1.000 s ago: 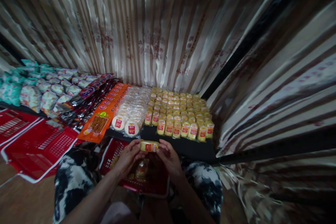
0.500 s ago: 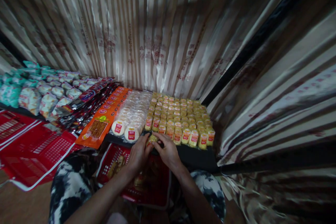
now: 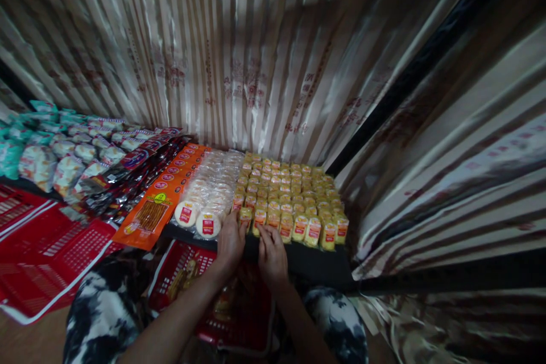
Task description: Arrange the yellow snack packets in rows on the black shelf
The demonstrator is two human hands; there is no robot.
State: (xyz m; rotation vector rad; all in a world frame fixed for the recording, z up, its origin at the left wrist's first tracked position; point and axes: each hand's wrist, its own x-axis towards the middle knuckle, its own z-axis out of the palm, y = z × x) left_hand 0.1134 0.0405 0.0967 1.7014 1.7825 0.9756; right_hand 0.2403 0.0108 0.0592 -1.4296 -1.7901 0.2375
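Small yellow wrapped snack packs (image 3: 298, 182) with red-and-white labels stand in tight rows on the black shelf (image 3: 311, 259). My left hand (image 3: 231, 242) is at the front left corner of these rows, its fingers and thumb closed about one yellow snack pack (image 3: 245, 215). Beside it, my right hand (image 3: 273, 253) has its fingers stretched towards the neighbouring front packs, the fingertips at the lower edge of one of them. Nothing shows in the right hand. Part of the held pack is hidden by the left hand.
Left of the yellow packs lie round white packs (image 3: 207, 224), an orange snack packet (image 3: 149, 210), dark shiny packets (image 3: 128, 173) and white and green bags (image 3: 38, 168). A red basket (image 3: 181, 253) holding packs sits between the knees; more red baskets (image 3: 63, 261) stand left. A striped curtain (image 3: 239, 68) hangs behind.
The yellow pack that was between both hands in front of the rows is now at the front left of them. My right hand has come off it and moved slightly right and down.
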